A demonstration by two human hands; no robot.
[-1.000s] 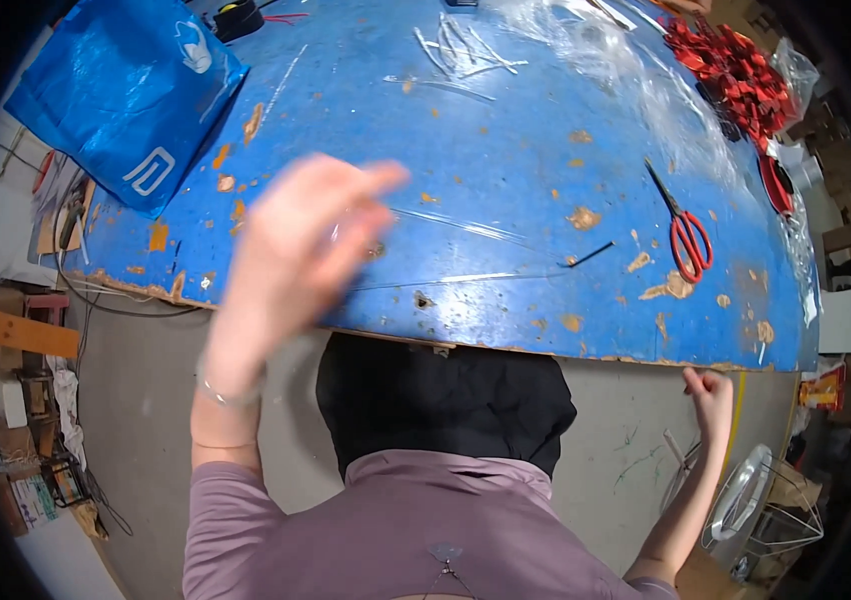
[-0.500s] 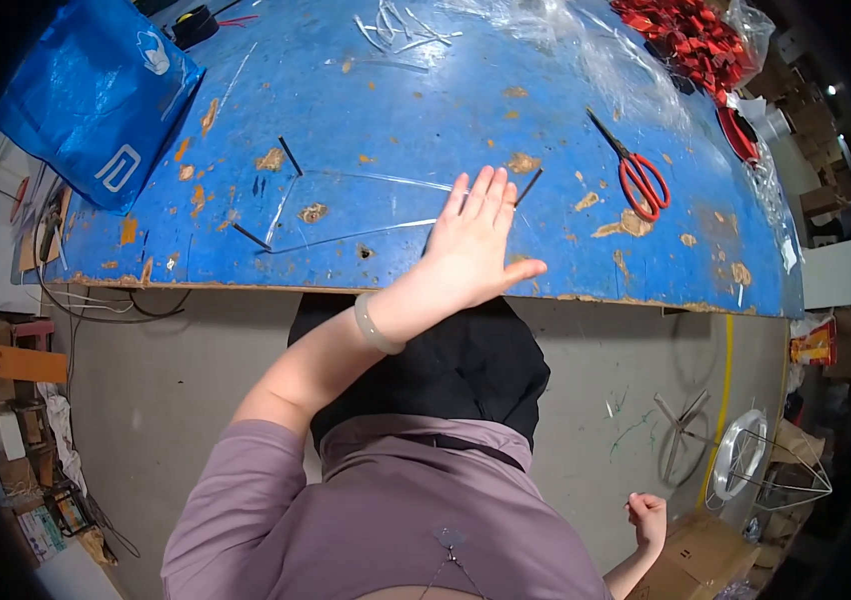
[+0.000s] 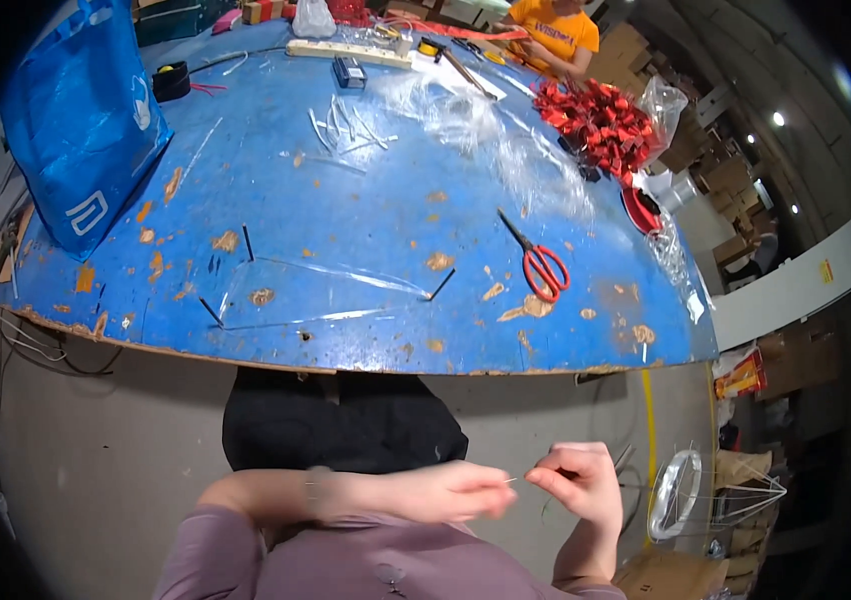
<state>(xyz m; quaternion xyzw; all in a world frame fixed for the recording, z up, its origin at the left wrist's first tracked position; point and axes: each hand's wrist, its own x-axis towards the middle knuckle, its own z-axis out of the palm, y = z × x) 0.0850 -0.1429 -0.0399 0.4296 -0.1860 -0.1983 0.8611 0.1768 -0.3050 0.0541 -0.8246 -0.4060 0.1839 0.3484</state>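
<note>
My left hand [image 3: 461, 492] and my right hand [image 3: 584, 482] meet in front of my body, beyond the table's near edge. A short bit of thin pale strand [image 3: 513, 479] shows between their fingertips. The right thumb and fingers are pinched on it. The left fingers, partly smeared by motion, close at its other end. On the blue table [image 3: 346, 250], a clear strand [image 3: 346, 273] runs in a loop around three thin black pegs: a far left peg [image 3: 249, 243], a near left peg [image 3: 211, 312] and a right peg [image 3: 441, 284].
Red-handled scissors [image 3: 546, 272] lie right of the pegs. Red bows [image 3: 601, 125] and clear plastic film [image 3: 506, 150] cover the far right. A blue bag [image 3: 86, 130] stands at the left. A white reel [image 3: 676, 495] stands at lower right; a person [image 3: 556, 40] works across the table.
My left hand has left the right peg and come back toward my body. My right hand has risen to meet it. The view has tilted up, showing more of the far table.
</note>
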